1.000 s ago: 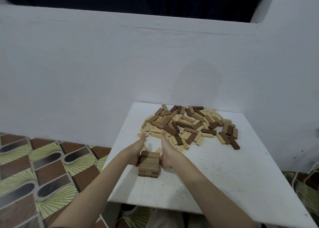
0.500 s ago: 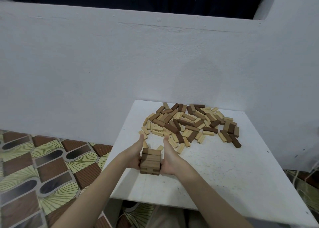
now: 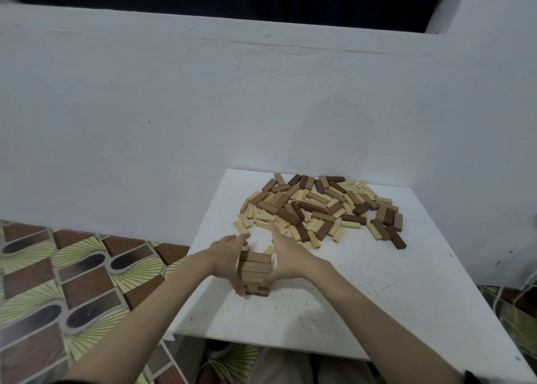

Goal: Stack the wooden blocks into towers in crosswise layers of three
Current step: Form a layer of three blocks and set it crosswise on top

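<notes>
White wall (image 3: 261, 107) fills the background, with patterned floor tiles (image 3: 72, 282) to the left. Against the wall stands a white table (image 3: 363, 296), scuffed and speckled, whose near-left edge runs close beside the work.

Across the far half of the table lies a loose heap of wooden blocks (image 3: 319, 206), pale, mid-brown and dark, scattered at all angles. Only a small share has been used, so by my reading the task is at an early stage.

Near the left front edge stands a short tower (image 3: 255, 270) of several crosswise layers. The left hand (image 3: 229, 255) lies flat against its left face with straight fingers reaching down toward the base; the right hand (image 3: 286, 252) lies flat against its right side, fingers straight, thumb up. Both appear to be squaring the layers.

Uneven pressure could skew a layer or slide the whole tower toward the nearby table edge. Releasing one hand first might drag blocks out of line. Two stray pale blocks (image 3: 268, 250) just behind the tower could be knocked into it.
</notes>
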### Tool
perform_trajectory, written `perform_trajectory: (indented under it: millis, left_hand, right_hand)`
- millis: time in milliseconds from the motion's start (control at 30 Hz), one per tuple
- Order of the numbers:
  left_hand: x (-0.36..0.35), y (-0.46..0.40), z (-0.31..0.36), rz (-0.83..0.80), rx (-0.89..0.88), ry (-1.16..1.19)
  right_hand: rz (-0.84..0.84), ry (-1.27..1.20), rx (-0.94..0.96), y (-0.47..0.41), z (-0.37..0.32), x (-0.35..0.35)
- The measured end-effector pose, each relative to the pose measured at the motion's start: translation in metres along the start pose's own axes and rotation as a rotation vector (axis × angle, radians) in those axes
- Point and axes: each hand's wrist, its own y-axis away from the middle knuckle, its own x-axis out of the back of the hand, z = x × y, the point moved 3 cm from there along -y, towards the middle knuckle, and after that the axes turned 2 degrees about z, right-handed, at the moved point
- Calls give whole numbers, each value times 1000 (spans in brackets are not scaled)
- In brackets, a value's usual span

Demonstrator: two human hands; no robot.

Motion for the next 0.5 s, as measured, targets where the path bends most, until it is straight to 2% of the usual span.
perform_trajectory:
  millis: [200, 500]
  left_hand:
    - [-7, -7, 5, 22, -28, -95]
    - [-7, -1, 11, 51, -39, -180]
  right_hand:
    - [-5, 232, 84, -1, -3, -16]
    - [53, 297, 107, -4, -2, -24]
